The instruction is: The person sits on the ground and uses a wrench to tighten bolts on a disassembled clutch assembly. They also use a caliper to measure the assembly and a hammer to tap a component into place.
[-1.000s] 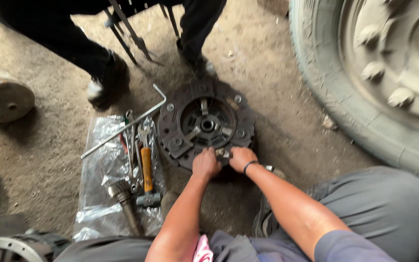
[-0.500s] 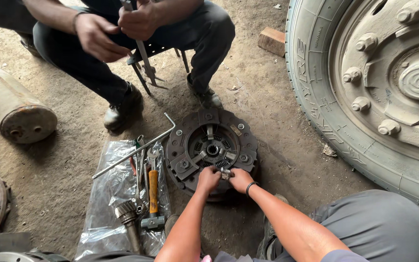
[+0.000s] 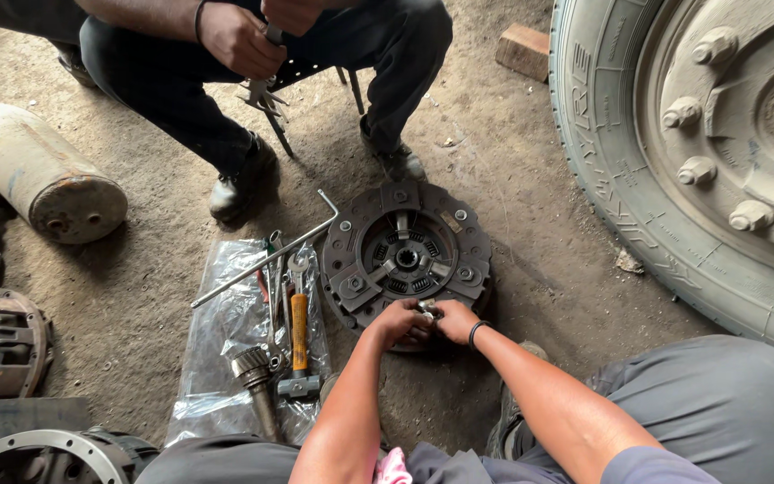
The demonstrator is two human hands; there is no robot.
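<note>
Head cam: left hand [image 3: 396, 321] & right hand [image 3: 452, 320] pinch, prob., a small bolt [image 3: 428, 310] at clutch plate [image 3: 405, 255] rim; greasy fingers could drop it.

— Where are the two hands?
— Lower centre of the frame: the left hand [image 3: 398, 321] and right hand [image 3: 452, 319] meet, fingers curled, knuckles nearly touching.
— And the arms?
— Both bare forearms rise from the bottom edge and converge; the right wrist bears a dark band.
</note>
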